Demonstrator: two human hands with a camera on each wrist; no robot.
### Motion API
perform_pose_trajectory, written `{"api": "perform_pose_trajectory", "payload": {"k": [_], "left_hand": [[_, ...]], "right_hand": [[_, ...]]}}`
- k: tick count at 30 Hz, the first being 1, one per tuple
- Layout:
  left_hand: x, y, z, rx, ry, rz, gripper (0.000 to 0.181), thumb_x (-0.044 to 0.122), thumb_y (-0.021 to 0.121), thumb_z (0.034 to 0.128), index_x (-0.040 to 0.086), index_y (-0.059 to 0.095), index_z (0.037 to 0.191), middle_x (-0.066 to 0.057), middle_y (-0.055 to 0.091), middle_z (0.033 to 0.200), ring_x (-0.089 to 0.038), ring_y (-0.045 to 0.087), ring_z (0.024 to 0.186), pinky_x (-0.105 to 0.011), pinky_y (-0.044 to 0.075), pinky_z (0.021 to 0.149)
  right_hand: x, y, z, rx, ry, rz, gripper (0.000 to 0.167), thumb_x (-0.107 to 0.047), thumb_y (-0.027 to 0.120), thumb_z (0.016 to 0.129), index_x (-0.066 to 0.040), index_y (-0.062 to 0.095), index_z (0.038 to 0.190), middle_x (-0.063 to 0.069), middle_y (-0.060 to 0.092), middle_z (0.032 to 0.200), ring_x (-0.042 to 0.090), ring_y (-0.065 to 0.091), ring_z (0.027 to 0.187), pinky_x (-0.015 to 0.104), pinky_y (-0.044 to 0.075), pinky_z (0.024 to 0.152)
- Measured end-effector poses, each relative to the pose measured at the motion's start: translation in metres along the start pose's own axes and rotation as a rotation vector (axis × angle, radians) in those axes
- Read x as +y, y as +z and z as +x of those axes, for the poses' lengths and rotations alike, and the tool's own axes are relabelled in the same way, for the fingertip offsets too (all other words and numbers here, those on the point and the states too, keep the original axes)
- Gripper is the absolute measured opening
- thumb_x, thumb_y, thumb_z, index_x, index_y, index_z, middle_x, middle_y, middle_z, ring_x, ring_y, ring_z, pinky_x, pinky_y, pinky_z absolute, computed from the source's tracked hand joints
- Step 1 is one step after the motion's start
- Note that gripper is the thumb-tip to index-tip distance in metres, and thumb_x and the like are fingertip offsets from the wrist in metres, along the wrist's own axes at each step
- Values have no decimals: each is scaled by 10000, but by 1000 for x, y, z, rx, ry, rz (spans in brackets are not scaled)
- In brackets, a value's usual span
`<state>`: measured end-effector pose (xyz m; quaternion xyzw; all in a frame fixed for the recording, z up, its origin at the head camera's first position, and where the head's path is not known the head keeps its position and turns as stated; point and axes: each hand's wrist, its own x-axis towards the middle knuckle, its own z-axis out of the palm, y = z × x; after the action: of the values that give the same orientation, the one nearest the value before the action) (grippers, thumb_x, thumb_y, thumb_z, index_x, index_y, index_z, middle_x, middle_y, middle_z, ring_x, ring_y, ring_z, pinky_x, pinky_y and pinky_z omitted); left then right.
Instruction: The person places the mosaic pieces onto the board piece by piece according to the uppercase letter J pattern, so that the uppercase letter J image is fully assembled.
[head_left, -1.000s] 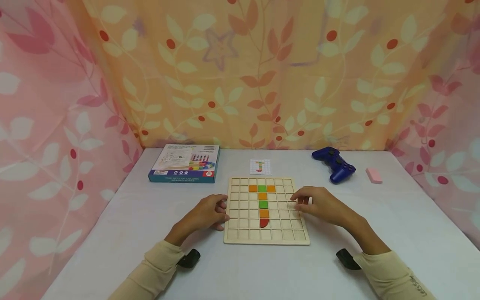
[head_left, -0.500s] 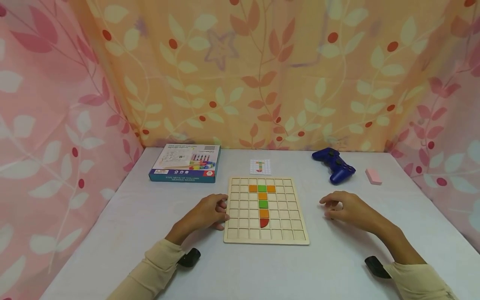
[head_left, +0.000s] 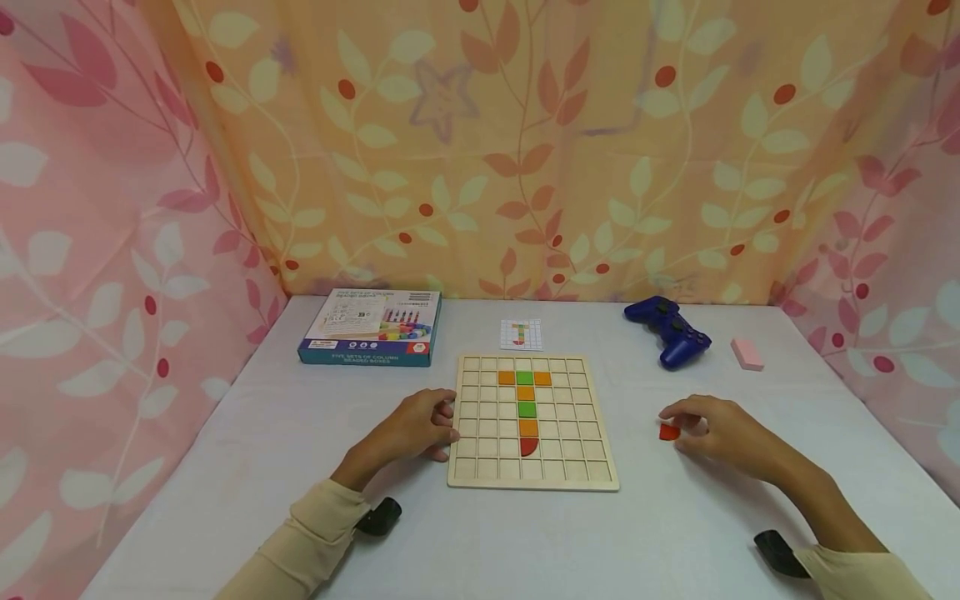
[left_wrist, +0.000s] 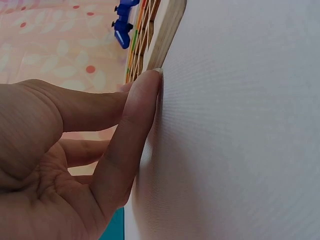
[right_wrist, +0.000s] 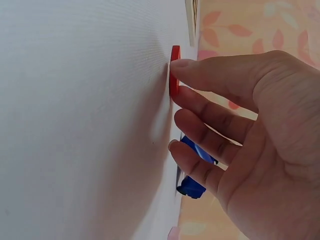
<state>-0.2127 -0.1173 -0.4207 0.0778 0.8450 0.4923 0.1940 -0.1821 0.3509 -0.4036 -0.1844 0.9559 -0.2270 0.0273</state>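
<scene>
A pale wooden grid board lies in mid-table in the head view. Orange and green squares form a T on it, ending below in a rounded red piece. My left hand touches the board's left edge with its fingertips. In the left wrist view a fingertip meets the board's side. Right of the board, my right hand pinches a small red tile between thumb and index finger. The right wrist view shows this red tile edge-on, close above or touching the tabletop; I cannot tell which.
Behind the board lies a small pattern card showing a similar T. A flat box stands at the back left. A blue game controller and a pink block lie at the back right.
My right hand has moved off the board's right side, going right and toward the front. A red tile now shows at its fingertips. My left hand has stayed at the board's edge.
</scene>
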Motion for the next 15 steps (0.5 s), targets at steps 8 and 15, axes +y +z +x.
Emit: {"api": "perform_pose_trajectory", "payload": {"k": [8, 15], "left_hand": [[2, 0, -1, 2, -6, 12, 684, -64, 752, 930, -17, 473, 1552, -107, 570, 1129, -220, 605, 982, -314, 670, 675], [2, 0, -1, 0, 2, 3, 670, -67, 748, 930, -22, 481, 1542, -108, 564, 1134, -223, 603, 982, -318, 671, 672]], "right_hand": [[1, 0, -3, -58, 27, 52, 180, -163, 826, 899, -126, 775, 1067, -79, 647, 915, 37, 551, 827, 219, 526, 707], [2, 2, -1, 0, -51, -5, 259, -140, 862, 837, -216, 789, 1074, -124, 703, 1061, 75, 593, 967, 288, 571, 847]]}}
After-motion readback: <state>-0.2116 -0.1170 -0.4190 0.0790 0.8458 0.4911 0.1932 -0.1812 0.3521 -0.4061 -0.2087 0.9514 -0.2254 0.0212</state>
